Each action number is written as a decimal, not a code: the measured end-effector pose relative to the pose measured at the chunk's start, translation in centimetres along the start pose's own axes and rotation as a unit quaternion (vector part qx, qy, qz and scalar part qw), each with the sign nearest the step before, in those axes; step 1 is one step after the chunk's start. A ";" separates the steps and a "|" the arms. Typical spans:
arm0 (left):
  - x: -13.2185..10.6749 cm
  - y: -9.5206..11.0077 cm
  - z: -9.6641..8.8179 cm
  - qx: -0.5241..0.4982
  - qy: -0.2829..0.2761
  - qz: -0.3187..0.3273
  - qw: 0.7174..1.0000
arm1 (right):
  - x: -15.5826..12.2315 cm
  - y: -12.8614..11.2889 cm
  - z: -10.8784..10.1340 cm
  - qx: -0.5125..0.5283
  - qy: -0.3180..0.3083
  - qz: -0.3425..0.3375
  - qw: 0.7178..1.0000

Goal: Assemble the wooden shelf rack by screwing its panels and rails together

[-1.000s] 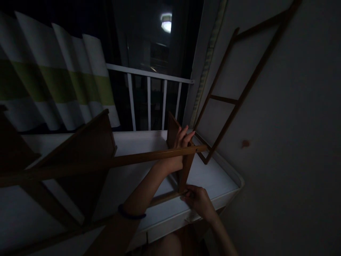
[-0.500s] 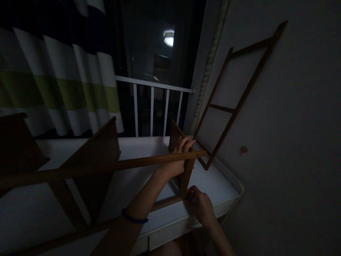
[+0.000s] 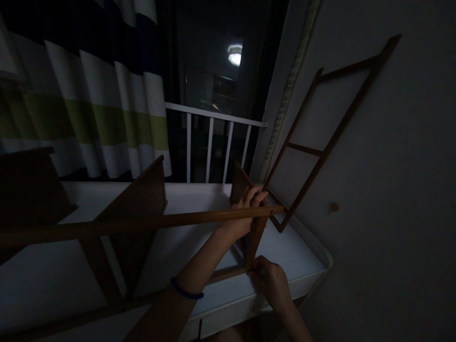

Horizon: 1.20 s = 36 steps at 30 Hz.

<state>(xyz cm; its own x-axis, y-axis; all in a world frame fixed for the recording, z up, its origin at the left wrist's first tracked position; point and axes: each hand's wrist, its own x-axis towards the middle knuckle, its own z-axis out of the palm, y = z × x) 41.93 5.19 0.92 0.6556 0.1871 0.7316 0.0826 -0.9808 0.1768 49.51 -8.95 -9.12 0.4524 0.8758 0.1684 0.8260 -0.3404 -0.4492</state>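
A brown wooden shelf frame (image 3: 192, 218) lies on its side across a white tabletop, its boards standing upright between two long rails. My left hand (image 3: 242, 227) reaches under the upper rail and grips the end board (image 3: 239, 183), fingers curled over its edge. At the near end of the lower rail (image 3: 228, 274), my right hand (image 3: 273, 283) is closed in a pinch against the corner. Whatever sits between those fingertips is too dark and small to make out. A dark band circles my left wrist.
A ladder-like wooden side frame (image 3: 304, 149) leans against the right wall. Behind the white table (image 3: 309, 266) are a window with white railings (image 3: 210, 149) and a striped curtain (image 3: 117, 123). Another shelf board (image 3: 142, 194) rises at the left.
The view has shifted slightly, so everything sits a little farther right. My left hand keeps its grip on the end board, and my right hand stays pinched at the lower rail's end.
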 end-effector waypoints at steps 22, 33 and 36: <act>0.0 0.0 -1.1 -0.008 -0.015 -0.012 1.000 | 1.2 1.7 -0.1 0.046 -0.045 -0.099 0.993; 0.1 0.0 -1.6 -0.015 -0.040 -0.022 0.999 | 1.0 1.6 0.1 0.043 -0.033 -0.095 0.994; 0.0 0.0 -1.6 -0.012 -0.040 -0.024 0.999 | 1.0 1.8 0.3 0.047 -0.028 -0.109 0.993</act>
<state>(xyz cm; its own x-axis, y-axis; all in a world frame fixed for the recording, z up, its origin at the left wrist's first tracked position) 40.73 5.26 2.02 0.7091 0.2280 0.6673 0.0975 -0.9689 0.2274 51.33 -8.55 -10.03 0.2459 0.9433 0.2230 0.8658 -0.1104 -0.4880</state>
